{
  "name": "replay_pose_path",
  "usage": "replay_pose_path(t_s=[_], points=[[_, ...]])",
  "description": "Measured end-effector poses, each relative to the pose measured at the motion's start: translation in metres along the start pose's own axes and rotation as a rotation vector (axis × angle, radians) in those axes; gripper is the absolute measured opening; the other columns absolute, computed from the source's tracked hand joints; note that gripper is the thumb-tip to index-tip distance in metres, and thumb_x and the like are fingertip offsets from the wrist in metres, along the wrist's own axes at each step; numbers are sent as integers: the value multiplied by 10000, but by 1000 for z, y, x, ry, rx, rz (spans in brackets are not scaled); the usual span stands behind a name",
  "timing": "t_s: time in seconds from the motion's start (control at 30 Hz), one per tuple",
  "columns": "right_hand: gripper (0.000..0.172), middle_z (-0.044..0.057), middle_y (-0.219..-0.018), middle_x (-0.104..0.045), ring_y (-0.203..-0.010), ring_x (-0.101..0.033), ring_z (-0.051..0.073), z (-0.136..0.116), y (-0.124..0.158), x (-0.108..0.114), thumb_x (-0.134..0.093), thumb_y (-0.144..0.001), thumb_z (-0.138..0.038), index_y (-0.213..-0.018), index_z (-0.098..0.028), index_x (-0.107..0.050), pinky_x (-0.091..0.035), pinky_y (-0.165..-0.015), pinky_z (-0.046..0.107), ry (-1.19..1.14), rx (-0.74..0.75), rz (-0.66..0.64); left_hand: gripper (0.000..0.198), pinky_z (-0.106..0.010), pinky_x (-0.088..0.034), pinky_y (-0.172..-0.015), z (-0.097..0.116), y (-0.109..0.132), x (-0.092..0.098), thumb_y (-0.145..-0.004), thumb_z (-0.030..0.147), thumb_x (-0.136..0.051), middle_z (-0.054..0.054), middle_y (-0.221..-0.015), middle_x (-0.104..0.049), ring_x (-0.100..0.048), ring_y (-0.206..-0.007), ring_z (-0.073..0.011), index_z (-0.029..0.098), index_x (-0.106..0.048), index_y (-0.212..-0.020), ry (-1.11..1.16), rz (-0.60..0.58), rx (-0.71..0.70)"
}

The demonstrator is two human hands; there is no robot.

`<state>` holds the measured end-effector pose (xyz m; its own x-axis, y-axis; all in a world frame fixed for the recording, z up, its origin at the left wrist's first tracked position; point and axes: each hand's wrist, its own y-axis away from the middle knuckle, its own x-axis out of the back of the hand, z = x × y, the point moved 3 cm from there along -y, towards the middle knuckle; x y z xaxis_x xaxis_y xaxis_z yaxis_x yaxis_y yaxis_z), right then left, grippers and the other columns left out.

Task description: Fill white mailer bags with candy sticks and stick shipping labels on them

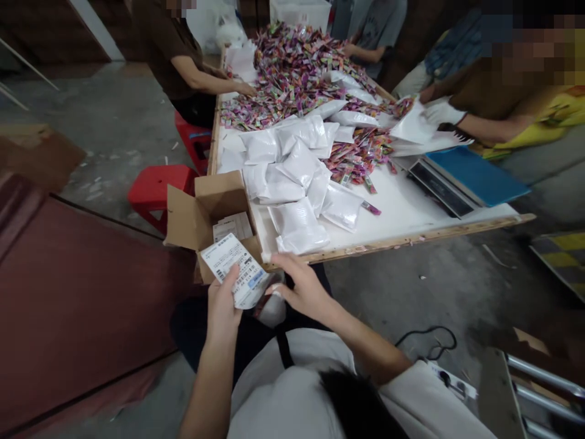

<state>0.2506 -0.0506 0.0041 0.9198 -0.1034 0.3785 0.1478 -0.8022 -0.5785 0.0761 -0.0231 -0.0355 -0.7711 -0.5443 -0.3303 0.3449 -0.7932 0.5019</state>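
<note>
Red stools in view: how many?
2: one partly behind the open cardboard box, another farther back, beside the white-topped table. More may be hidden.

Room setting: grey, littered floor [388,292]; white-topped bench [402,204] with wooden edging [411,240]; red plastic stools [161,183] along the bench's left side; dark brown wall [50,27] behind, crossed by a pale post [97,25]; subdued light.

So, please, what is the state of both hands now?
Left hand: closed, holding a printed label.
Right hand: open; whether it touches anything cannot be told.
</note>
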Motion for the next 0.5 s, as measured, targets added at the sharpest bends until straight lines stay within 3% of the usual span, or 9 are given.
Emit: replay_pose_path(t_s=[0.1, 0.2, 0.3, 0.37, 0.43, 0.5], points=[[174, 35, -921, -687, -850, -654, 146, 13, 12, -21, -500, -952, -159, -1063, -212, -622, -537, -850, 294, -64, -29, -10, 224, -346, -622, -691, -6, 5, -4, -672, 180, -796, -104, -866, -780, -737, -683, -231, 108, -732, -874, 4, -49, -23], [217, 41, -911, -671, -864, -641, 135, 14, 17, -29, -444, -959, -114, -978, -201, -642, -527, -852, 270, 13, 39, -22, 360, -333, -607, -612, -10, 6, -1, -569, 276, -877, -111, -833, -777, -732, -663, -249, 104, -735, -852, -20, -104, -38], [228, 62, -918, -641, -827, -606, 138, 5, 14, -27, -452, -947, -99, -911, -181, -662, -526, -727, 240, 176, 132, -8, 427, -339, -604, -612, -12, 4, 2, -516, 320, -905, -107, -804, -774, -733, -662, -259, 104, -736, -843, -42, -125, -26], [230, 67, -913, -621, -828, -588, 150, -9, 14, -16, -478, -929, -82, -839, -185, -664, -518, -686, 247, 250, 189, 47, 402, -360, -613, -668, -12, 1, 3, -540, 309, -896, -100, -808, -775, -741, -704, -270, 108, -737, -850, -49, -119, -23], [222, 59, -917, -616, -889, -597, 173, -28, 14, 7, -510, -917, -87, -816, -213, -663, -531, -748, 291, 226, 221, 84, 320, -358, -613, -712, -11, -5, 6, -600, 258, -865, -96, -825, -777, -746, -735, -265, 110, -739, -855, -62, -85, -18], [186, 49, -948, -613, -981, -605, 201, -41, 11, 39, -515, -946, -181, -858, -260, -659, -535, -850, 357, 154, 118, 87, 220, -326, -610, -733, -10, -11, 9, -665, 182, -816, -94, -858, -779, -746, -745, -238, 113, -742, -860, -68, -27, -24]])
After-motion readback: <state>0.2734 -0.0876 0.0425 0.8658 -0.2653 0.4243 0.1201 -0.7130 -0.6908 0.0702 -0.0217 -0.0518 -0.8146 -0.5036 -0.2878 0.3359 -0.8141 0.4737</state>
